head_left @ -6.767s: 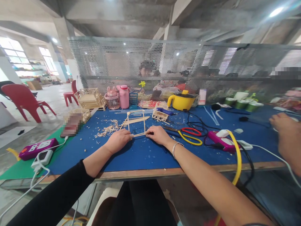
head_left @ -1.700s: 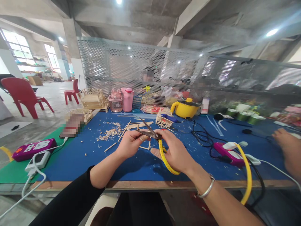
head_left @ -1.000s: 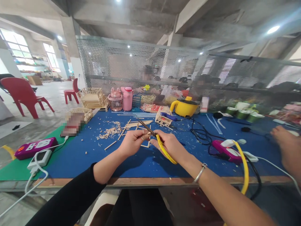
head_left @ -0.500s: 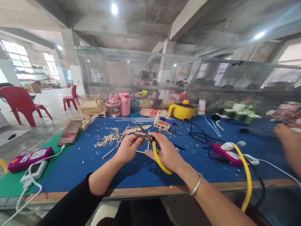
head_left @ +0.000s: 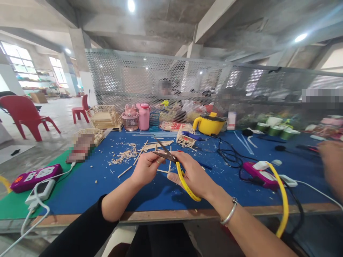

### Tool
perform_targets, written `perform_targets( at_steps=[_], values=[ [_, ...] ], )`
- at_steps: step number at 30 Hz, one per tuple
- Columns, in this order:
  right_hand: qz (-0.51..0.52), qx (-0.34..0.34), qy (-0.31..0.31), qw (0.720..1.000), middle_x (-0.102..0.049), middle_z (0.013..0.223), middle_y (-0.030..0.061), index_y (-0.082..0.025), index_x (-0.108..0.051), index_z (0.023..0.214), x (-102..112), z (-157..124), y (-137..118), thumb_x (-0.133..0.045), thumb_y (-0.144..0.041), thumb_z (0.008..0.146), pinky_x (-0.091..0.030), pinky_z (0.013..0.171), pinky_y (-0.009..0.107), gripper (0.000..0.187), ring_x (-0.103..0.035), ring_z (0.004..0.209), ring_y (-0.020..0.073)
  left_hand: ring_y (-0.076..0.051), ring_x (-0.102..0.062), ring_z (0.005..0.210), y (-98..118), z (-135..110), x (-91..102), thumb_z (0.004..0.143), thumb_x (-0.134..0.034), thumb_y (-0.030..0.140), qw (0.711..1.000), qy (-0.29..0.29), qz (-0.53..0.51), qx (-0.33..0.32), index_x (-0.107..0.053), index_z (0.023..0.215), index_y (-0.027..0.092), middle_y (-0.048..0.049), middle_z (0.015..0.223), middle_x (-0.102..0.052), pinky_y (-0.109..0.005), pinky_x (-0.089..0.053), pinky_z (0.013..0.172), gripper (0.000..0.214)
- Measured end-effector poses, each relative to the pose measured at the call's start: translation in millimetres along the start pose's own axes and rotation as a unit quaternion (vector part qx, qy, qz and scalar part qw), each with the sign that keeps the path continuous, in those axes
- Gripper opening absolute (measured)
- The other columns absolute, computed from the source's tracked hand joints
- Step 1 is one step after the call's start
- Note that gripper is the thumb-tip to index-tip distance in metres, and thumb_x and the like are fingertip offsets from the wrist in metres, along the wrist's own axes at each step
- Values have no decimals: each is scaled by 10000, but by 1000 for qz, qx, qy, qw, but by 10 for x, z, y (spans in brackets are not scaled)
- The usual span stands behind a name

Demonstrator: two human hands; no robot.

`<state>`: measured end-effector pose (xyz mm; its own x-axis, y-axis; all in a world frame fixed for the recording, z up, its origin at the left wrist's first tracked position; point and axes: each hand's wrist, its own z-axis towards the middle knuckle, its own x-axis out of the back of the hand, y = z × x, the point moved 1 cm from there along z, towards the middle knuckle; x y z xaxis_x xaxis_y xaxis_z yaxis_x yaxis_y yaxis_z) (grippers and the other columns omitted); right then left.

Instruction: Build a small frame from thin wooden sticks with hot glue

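My right hand point(head_left: 194, 175) is closed around scissors point(head_left: 184, 184) with yellow-wrapped handles. Their dark blades stand apart and point up and left, across the fingertips of my left hand point(head_left: 146, 166). That hand is closed in a pinch on thin wooden sticks point(head_left: 170, 162), which meet in a corner between my two hands; the fingers hide part of them. Behind my left hand lie loose wooden sticks point(head_left: 158, 145) and a heap of short offcuts point(head_left: 125, 156). A small stick-built crate point(head_left: 185, 142) stands beyond the blades, with a blue-handled tool point(head_left: 191, 135) resting at it.
A yellow electric pot point(head_left: 211, 125), a pink bottle point(head_left: 144, 117) and stick-built racks point(head_left: 104, 117) line the back. Black cable point(head_left: 227, 153) and a purple power strip point(head_left: 261, 175) lie at right. A phone point(head_left: 80, 148) lies at left. Another person's hand point(head_left: 332, 164) is at the far right.
The scissors handles have swung slightly down and right with my right hand, the blades still apart. My left hand keeps its pinch. The other person's hand at the right has shifted.
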<state>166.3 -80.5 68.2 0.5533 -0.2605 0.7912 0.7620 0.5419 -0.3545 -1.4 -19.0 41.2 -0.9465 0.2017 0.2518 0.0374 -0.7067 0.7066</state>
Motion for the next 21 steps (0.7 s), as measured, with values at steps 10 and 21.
perform_targets(
  at_steps=[10,21],
  values=[
    [22,13,10,1000,-623,1113,115,-192,-519,1184,-33,15,6,-569,-399,841,-466,860,361,403,-588,1006,235,-124,-539,635,47,-6,-4,876,-496,351,1000,6,11,9,-632,664,152,-11,650,-626,-226,-435,632,321],
    [14,-28,-9,999,-609,753,14,-197,-522,1060,-17,18,15,-498,-397,876,-436,592,267,272,-543,624,153,-130,-575,660,31,57,-33,868,-521,363,999,4,-35,10,-698,783,167,-13,670,-655,-235,-467,675,278]
  ],
)
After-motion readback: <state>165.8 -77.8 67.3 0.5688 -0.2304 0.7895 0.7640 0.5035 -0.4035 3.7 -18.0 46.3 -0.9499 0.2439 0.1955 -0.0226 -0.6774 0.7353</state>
